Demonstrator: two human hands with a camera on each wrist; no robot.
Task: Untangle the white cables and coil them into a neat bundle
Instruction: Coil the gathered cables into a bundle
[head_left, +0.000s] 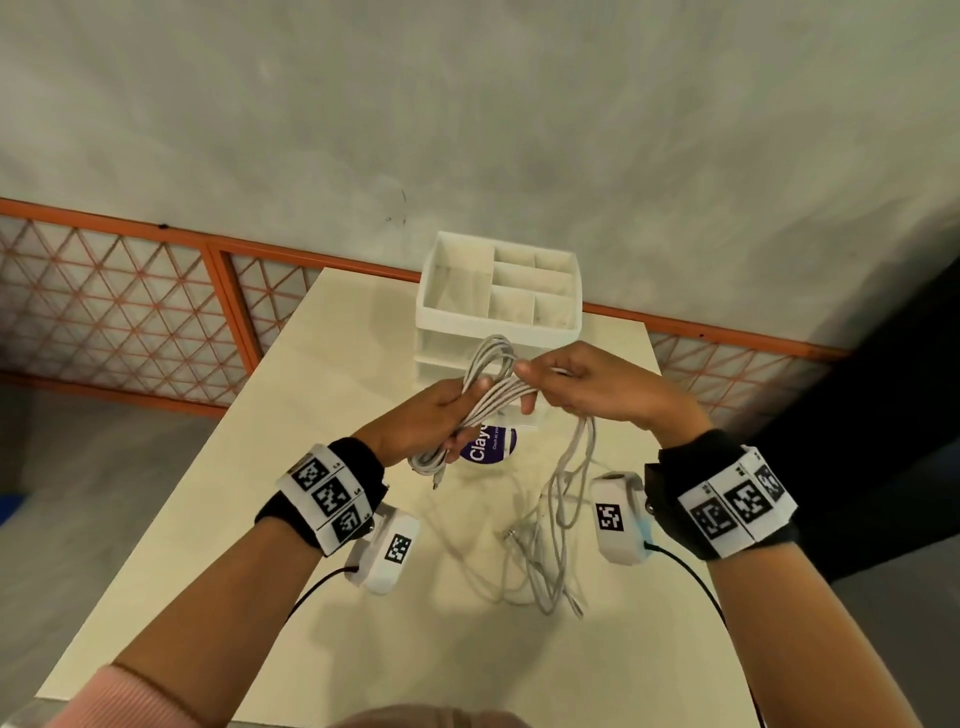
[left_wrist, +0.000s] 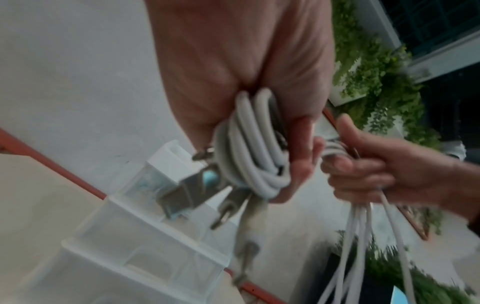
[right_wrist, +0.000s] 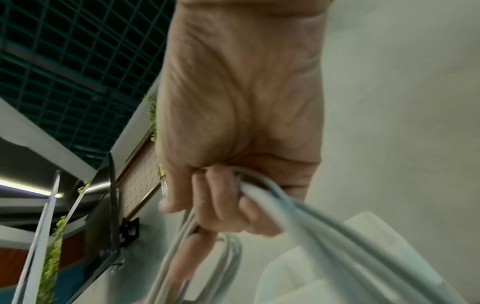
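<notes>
My left hand (head_left: 441, 410) grips a coiled bundle of white cables (head_left: 485, 384) above the table, its loops sticking out past my fingers and a plug end (head_left: 436, 480) hanging below. My right hand (head_left: 576, 387) holds the same cables just to the right, fingers curled round several strands. From it loose strands (head_left: 566, 499) drop to a tangle (head_left: 545, 577) on the table. In the left wrist view the coil (left_wrist: 255, 148) sits in my left fist, with the right hand (left_wrist: 376, 170) beside it. The right wrist view shows my curled fingers (right_wrist: 223, 201) round the strands (right_wrist: 306, 222).
A white compartment organiser (head_left: 501, 291) stands on stacked drawers at the back of the cream table (head_left: 322, 415). A purple round label (head_left: 491, 447) lies under my hands. Orange mesh fencing (head_left: 130, 301) runs behind the table. Black leads trail from both wrist cameras.
</notes>
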